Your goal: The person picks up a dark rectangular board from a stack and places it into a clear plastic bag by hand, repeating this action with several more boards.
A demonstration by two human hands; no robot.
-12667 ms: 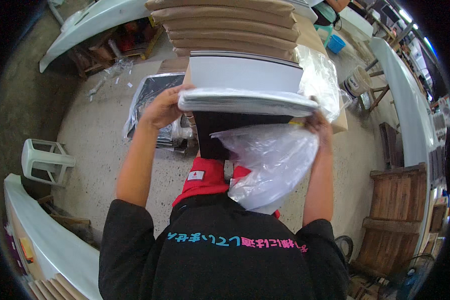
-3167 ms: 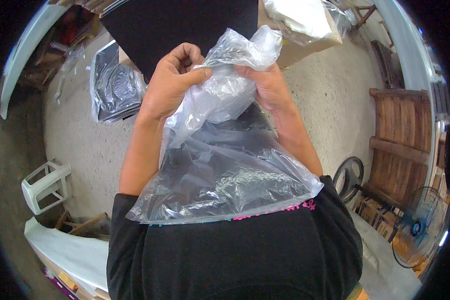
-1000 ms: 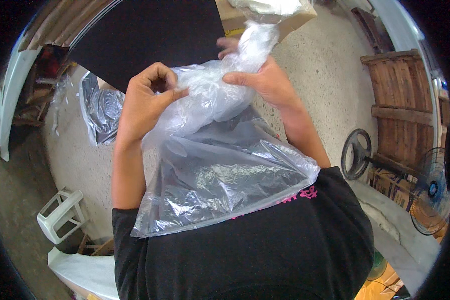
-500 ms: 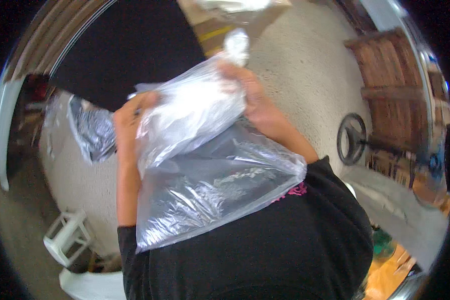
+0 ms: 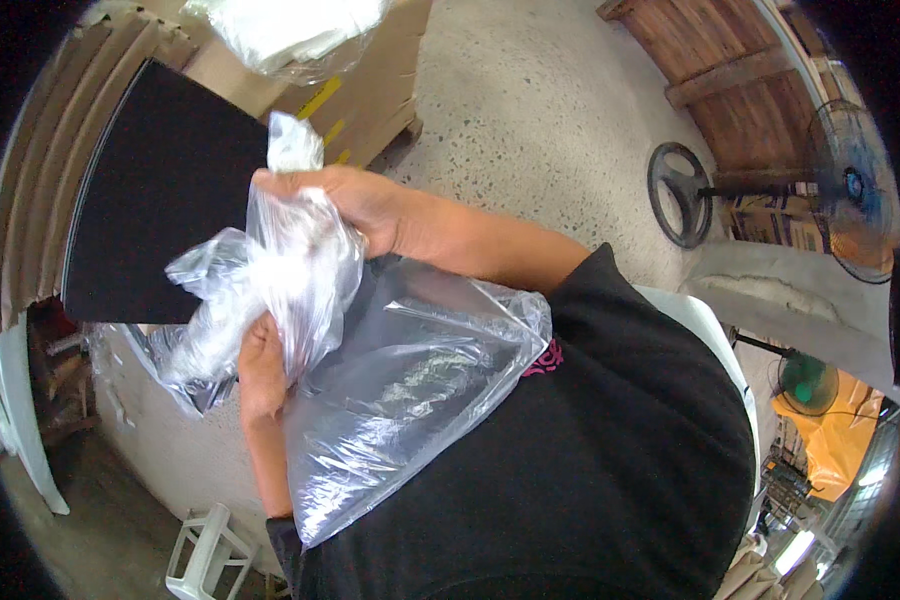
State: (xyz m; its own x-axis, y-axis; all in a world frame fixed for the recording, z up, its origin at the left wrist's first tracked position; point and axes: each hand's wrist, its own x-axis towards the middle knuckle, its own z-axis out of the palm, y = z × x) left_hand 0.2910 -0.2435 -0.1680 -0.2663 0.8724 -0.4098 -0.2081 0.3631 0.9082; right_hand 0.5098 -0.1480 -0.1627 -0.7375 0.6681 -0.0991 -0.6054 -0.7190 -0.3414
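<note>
A large clear plastic bag (image 5: pixel 400 385) lies against the front of my black shirt. Its upper part, or another bag with it, is gathered into shiny folds in front of me. My right hand (image 5: pixel 355 205) is closed round this bunched plastic (image 5: pixel 290 275), and a crumpled white end sticks up above the thumb. Lower down on the left, my left hand (image 5: pixel 260 365) pinches the same folds, its fingers partly covered. A loose flap of plastic spreads out to the left. Whether anything is inside the folds I cannot tell.
A black panel (image 5: pixel 170 200) stands at the left beside a cardboard box (image 5: pixel 380 90) topped with white bagged material (image 5: pixel 290 30). More clear plastic (image 5: pixel 165 365) lies below the panel. A white stool (image 5: pixel 210 555) is at lower left. Right are fans (image 5: pixel 850 185) and a wooden pallet (image 5: pixel 710 50).
The plastic stretched between my hands is now bunched into folds. My right hand has shifted left, and my left hand sits lower. The whole view has turned.
</note>
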